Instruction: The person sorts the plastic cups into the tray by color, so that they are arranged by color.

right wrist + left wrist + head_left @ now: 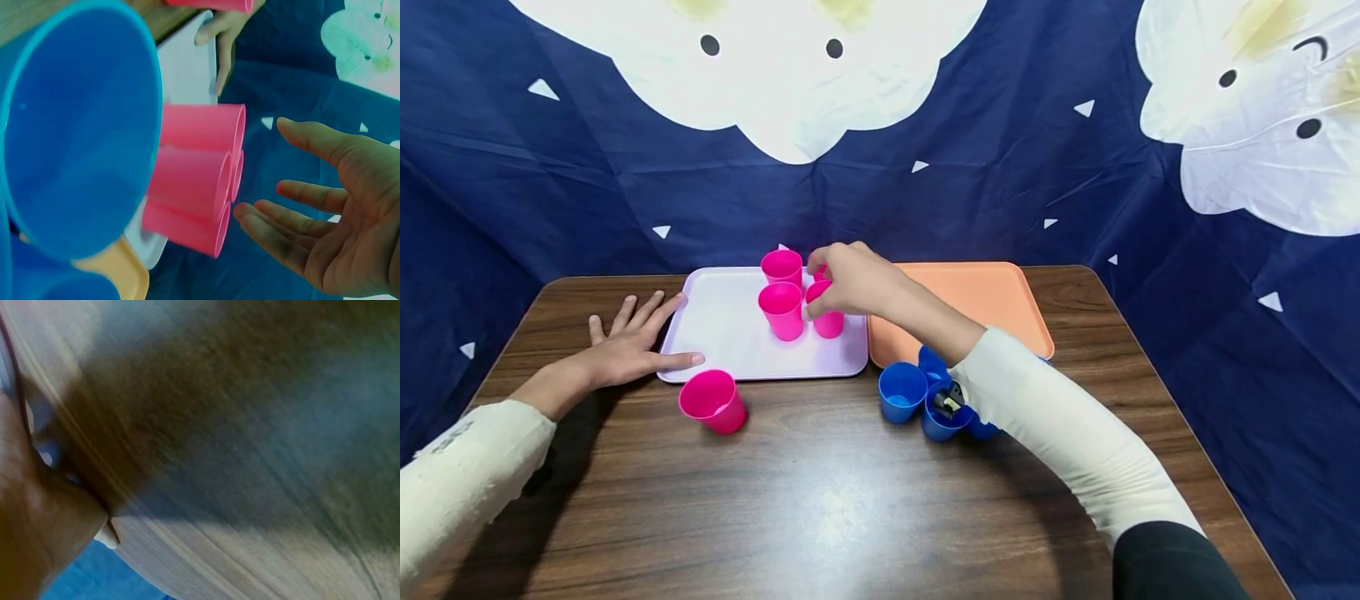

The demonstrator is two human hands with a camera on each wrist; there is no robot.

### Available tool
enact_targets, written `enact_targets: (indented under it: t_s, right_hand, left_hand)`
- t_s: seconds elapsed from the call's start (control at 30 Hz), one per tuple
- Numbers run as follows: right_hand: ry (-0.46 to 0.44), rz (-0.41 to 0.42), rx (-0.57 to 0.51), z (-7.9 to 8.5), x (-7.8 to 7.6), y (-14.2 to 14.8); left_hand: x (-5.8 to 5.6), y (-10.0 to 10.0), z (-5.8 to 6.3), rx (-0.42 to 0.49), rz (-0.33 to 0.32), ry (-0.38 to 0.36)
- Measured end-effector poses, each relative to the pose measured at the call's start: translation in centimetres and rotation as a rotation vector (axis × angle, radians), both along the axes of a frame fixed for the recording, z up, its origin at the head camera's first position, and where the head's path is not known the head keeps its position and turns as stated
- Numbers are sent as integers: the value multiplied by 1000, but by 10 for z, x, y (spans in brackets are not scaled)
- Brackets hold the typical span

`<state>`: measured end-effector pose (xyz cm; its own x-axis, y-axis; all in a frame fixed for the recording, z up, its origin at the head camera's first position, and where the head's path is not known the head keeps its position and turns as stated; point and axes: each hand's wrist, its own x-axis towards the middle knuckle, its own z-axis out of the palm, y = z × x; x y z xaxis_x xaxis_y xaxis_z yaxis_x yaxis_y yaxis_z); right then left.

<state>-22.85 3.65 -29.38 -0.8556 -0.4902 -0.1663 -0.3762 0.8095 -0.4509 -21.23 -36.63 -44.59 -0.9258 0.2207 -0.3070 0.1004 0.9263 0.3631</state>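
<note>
My left hand (pixel 632 343) lies with fingers spread at the left edge of a white tray (pixel 718 350), thumb over its near corner. In the left wrist view only the base of that hand (pixel 44 519) shows. My right hand (pixel 857 283) is over a cluster of several pink cups (pixel 782 315) on the tray's right half, hiding part of the back right one. The right wrist view shows that hand (pixel 350 212) with fingers parted and nothing between them, just off the rims of the pink cups (pixel 194 181). A single pink cup (pixel 713 402) stands on the table before the tray.
An orange tray (pixel 977 300) adjoins the white one on the right. Several blue cups (pixel 902 390) stand at its near edge, under my right forearm; one blue cup (pixel 81 137) looms large in the right wrist view. A dark blue cloth (pixel 985 200) hangs behind the wooden table (pixel 737 517).
</note>
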Motion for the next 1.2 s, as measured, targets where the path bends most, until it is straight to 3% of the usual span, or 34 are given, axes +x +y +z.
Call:
enact_targets:
  t_s: [0.47,0.77,1.2]
  right_hand:
    - [5,221,101,1,40,-45]
    - [-12,319,181,-2,63,-75]
    - [-45,326,235,-17,76,-95]
  left_hand:
    - [-1,0,0,-10,7,-7]
    - [-1,0,0,-19,2,-3]
    - [1,0,1,3,-7,6]
